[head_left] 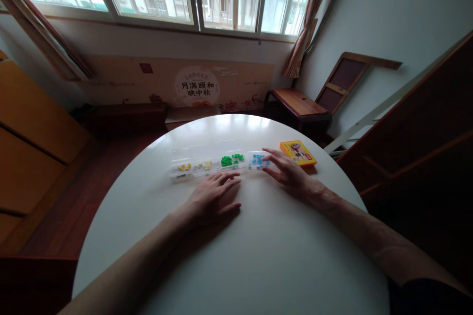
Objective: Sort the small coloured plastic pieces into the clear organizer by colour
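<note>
A clear plastic organizer box (214, 155) lies open on the round white table (236, 256), with compartments of small yellow pieces (184, 167), pale yellow pieces (205, 164), green pieces (232, 160) and blue pieces (257, 159). My left hand (214, 199) rests flat on the table just in front of the box, fingers spread and holding nothing. My right hand (288, 172) lies palm down at the box's right end, its fingertips touching the blue compartment, with nothing gripped.
An orange flat box (297, 152) lies right of my right hand near the table edge. Beyond the table are a low wooden bench (297, 106), a leaning wooden frame (343, 81), a printed cardboard panel (195, 86) under the window, and wooden furniture on both sides.
</note>
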The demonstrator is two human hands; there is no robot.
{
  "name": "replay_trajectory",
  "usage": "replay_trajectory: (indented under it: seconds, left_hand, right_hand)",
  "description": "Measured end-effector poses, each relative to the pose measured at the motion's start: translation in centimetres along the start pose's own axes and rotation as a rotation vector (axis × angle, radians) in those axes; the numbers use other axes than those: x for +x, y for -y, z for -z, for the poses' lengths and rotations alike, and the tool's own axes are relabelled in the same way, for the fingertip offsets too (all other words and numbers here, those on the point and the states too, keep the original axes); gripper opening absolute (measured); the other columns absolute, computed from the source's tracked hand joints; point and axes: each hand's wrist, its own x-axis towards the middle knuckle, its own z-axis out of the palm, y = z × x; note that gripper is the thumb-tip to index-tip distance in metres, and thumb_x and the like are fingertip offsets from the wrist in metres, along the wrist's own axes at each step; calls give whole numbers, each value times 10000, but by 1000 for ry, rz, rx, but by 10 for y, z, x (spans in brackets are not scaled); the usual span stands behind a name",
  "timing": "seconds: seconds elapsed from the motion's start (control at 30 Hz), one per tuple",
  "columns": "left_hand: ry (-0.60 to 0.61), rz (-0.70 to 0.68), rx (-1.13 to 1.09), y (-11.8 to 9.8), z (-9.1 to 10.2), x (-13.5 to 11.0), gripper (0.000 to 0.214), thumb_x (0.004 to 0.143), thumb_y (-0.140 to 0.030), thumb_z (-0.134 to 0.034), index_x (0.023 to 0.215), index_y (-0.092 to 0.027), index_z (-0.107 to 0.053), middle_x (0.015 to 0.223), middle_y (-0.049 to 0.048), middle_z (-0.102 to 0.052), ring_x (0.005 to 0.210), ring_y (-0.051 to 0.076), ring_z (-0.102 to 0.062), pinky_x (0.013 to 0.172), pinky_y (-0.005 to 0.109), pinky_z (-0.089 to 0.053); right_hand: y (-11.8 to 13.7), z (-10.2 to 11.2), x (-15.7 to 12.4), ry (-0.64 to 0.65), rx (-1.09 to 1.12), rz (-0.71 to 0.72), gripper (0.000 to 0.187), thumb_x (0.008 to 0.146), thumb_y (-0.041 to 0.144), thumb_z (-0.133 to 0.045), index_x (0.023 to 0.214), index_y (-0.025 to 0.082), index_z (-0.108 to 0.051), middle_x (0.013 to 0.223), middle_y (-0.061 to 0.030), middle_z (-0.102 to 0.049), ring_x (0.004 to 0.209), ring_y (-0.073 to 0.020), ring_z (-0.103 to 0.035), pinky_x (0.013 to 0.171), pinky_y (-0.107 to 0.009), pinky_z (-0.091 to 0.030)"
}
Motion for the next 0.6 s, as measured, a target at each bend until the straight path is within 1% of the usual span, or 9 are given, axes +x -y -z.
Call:
replay_trajectory:
  seconds: [0.07, 0.2, 0.3, 0.43, 0.6]
  left_hand:
    - [1, -2, 3, 0, 0, 0, 595, 1031, -564, -665, 1540, -266, -589, 1641, 128, -578, 1433, 368, -611, 1186, 553, -530]
    - [2, -1, 15, 1, -2, -1, 581, 1045, -564, -648, 1533, -254, -591, 1651, 127, -567, 1432, 361, -609, 1184, 543, -532]
    - [-8, -5, 16, 1, -2, -1, 574, 1044, -564, -653, 1535, -272, -596, 1649, 121, -568, 1424, 361, -613, 1176, 541, -538]
    - [-5, -11, 14, 1, -2, -1, 560, 1047, -568, -648, 1534, -296, -602, 1646, 111, -568, 1424, 360, -613, 1153, 532, -552]
    - [-6, -16, 22, 0, -2, -1, 546, 1048, -560, -646, 1515, -280, -610, 1645, 120, -565, 1426, 362, -610, 1167, 553, -544]
  right_hand:
    - [-1, -7, -1, -10, 33, -31, 266, 1101, 399, -664, 1341, 288, -638, 1629, -128, -581, 1499, -361, -578, 1240, -622, -516]
    - [-1, -14, 1, -43, 41, -49, 199, 1112, 350, -635, 1296, 277, -623, 1538, -141, -641, 1415, -352, -631, 1189, -620, -550]
    - [2, -12, 2, -42, 6, -31, 180, 1099, 338, -655, 1264, 272, -629, 1481, -139, -659, 1357, -357, -636, 1154, -614, -562]
    - [8, -7, 4, -10, -51, -29, 183, 1082, 322, -681, 1252, 276, -630, 1411, -131, -657, 1255, -347, -636, 1100, -583, -578]
    - [17, -2, 9, 37, -120, -19, 179, 1080, 324, -679, 1236, 255, -623, 1273, -133, -662, 1099, -321, -650, 1004, -525, -594]
